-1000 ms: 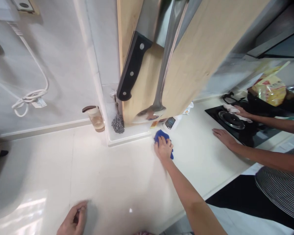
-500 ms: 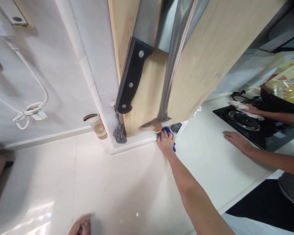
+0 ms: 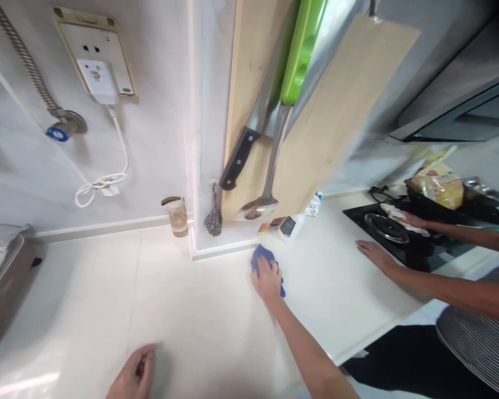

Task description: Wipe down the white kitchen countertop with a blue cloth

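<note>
My right hand (image 3: 268, 279) presses a blue cloth (image 3: 263, 252) flat against the white countertop (image 3: 199, 310), just in front of the wall corner. Its fingers lie bent over the cloth. Low in the view, my left hand (image 3: 133, 372) is curled above or on the counter; something small and dark shows between thumb and fingers, too unclear to name. Behind the cloth stands a white bottle with a dark label (image 3: 289, 228), beside a small yellow-orange packet (image 3: 264, 227).
A cutting board (image 3: 303, 149), cleaver (image 3: 238, 160) and green-handled ladle (image 3: 270, 172) hang overhead. Left are a clear jug (image 3: 177, 219), a steel scrubber (image 3: 213, 221) and a plugged cord (image 3: 122, 138). At right, another person's hand (image 3: 411, 220) holds a white cloth on the black stove (image 3: 436, 255).
My right hand has drawn the blue cloth back from the wall corner, toward me. The camera view has shifted, showing the wall socket. My left hand remains curled low in the view.
</note>
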A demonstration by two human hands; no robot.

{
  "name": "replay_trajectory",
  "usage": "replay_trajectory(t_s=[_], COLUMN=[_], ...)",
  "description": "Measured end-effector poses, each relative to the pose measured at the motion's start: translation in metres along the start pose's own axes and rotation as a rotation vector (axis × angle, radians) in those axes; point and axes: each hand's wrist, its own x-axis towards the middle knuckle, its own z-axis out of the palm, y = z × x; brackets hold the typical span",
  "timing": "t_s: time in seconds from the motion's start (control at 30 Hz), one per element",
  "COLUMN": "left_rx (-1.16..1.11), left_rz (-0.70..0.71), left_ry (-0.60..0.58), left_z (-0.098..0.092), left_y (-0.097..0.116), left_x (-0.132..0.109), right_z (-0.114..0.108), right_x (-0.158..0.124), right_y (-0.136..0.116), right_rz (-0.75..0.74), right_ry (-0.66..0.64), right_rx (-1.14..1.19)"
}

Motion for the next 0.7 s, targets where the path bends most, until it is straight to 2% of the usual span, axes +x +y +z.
replay_trajectory(t_s=[0.27, 0.4, 0.47, 0.57, 0.7], left_rx=[0.031, 0.019, 0.016, 0.012, 0.008], left_rz=[0.108, 0.162, 0.192, 0.232, 0.253], left_ry=[0.055, 0.079, 0.09, 0.105, 0.107], left_z=[-0.004, -0.005, -0.004, -0.002, 0.001], left_y=[0.011, 0.012, 0.011, 0.008, 0.006], left_x=[-0.012, -0.017, -0.018, -0.019, -0.017], right_z=[-0.034, -0.057, -0.067, -0.075, -0.074], right_x=[-0.12, -0.188, -0.215, -0.239, -0.238], right_y=[-0.06, -0.072, -0.063, -0.029, 0.041], right_rz=[-0.201, -0.359, -0.438, -0.492, -0.361], right_ry=[0.025, -0.037, -0.079, -0.112, -0.029], right_rx=[0.174, 0.249, 0.26, 0.23, 0.117])
